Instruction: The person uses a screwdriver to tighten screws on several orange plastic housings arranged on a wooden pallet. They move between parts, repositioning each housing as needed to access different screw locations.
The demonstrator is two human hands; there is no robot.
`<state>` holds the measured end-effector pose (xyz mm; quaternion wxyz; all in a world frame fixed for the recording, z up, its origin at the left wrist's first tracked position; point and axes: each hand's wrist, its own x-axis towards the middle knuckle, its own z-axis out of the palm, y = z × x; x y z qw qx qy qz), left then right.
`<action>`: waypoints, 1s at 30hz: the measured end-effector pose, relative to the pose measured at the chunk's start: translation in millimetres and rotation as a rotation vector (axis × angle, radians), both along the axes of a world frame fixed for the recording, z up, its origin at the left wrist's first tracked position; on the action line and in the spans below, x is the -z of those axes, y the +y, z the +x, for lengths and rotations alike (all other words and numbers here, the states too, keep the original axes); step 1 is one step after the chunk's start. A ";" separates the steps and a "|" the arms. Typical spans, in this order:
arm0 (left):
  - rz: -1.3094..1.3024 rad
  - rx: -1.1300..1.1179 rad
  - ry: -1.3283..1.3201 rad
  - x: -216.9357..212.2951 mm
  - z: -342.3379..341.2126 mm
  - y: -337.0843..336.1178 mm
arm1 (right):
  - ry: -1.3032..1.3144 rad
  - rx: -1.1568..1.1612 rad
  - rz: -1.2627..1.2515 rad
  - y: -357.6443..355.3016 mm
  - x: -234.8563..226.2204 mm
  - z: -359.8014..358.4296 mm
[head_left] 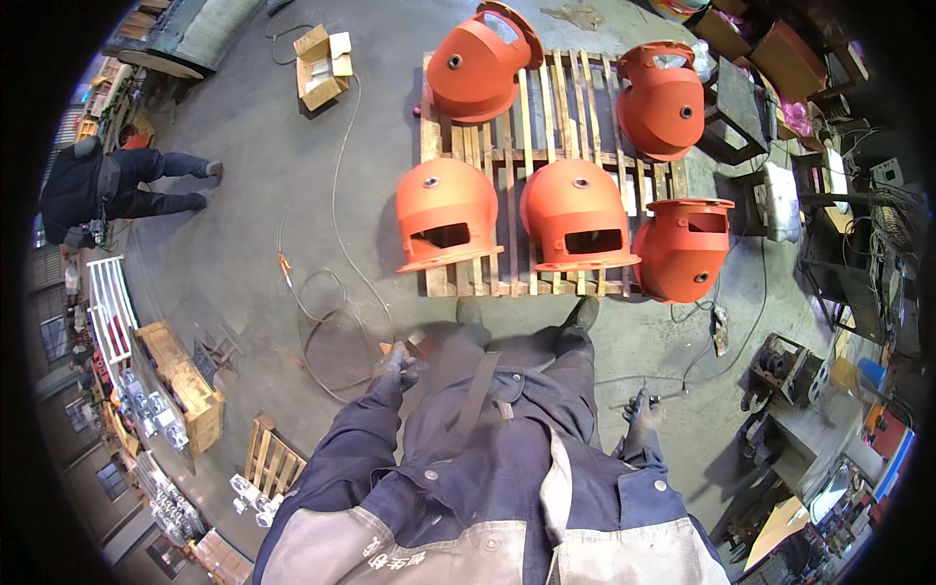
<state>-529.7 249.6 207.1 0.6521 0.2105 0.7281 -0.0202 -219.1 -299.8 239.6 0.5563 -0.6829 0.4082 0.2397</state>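
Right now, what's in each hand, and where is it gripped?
The left hand grips a small flat metal-looking piece by its near end. The right hand is closed around a thin tool; where it grips cannot be told.

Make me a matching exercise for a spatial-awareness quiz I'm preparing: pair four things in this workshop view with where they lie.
Things:
1. open cardboard box
2. orange domed housings
3. other person
4. coiled hose

Places:
A. on the wooden pallet
B. on the floor just ahead of the left hand
C. far left, by the picture's edge
D. on the floor, upper left of the pallet

Pairs: 1-D, 2-A, 3-C, 4-B
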 end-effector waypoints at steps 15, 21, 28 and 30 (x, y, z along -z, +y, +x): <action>-0.057 -0.130 0.118 17.0 -143.8 72.5 | 0.108 -0.210 -0.219 57.5 0.0 -91.0; 0.051 -0.022 0.111 7.6 -190.0 87.7 | 0.039 -0.222 -0.085 110.7 24.9 -74.6; 0.069 0.000 0.092 3.5 -190.3 196.0 | 0.020 -0.119 -0.122 175.5 19.6 -118.3; 0.064 0.013 0.099 9.6 -182.0 245.8 | 0.039 -0.052 -0.134 193.1 21.3 -147.2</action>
